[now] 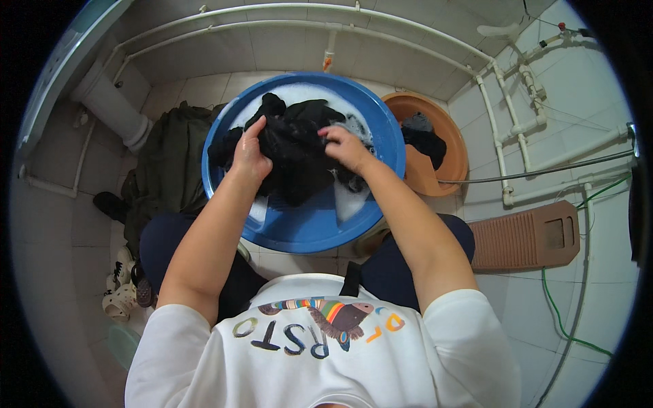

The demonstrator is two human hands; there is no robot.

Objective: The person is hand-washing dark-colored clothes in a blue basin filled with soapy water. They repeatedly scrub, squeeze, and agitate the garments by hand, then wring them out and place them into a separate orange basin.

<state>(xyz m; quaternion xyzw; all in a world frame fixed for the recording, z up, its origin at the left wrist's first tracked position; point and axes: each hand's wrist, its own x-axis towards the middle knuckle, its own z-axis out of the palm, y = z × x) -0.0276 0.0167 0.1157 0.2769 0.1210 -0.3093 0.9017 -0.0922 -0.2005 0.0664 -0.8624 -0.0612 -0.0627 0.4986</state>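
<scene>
A dark, wet black garment (296, 166) is bunched up over a blue basin (292, 239) of white, sudsy water. My left hand (252, 156) is closed on the garment's left side, the thumb toward the middle and the fingers partly hidden by cloth. At the garment's right side, my right hand (345, 148) has its fingers bent and pinched at the fabric. A small pinkish-red spot shows at those fingertips; I cannot make out what it is. Part of the cloth hangs down over the ridged, sloping front of the basin.
An orange basin (457, 156) with dark cloth (425, 139) stands behind on the right. A brown washboard (524, 236) lies to the right, near a green hose (561, 319). Dark green clothing (170, 160) is heaped at left, with shoes (121, 299) nearby. White pipes (272, 26) line the walls.
</scene>
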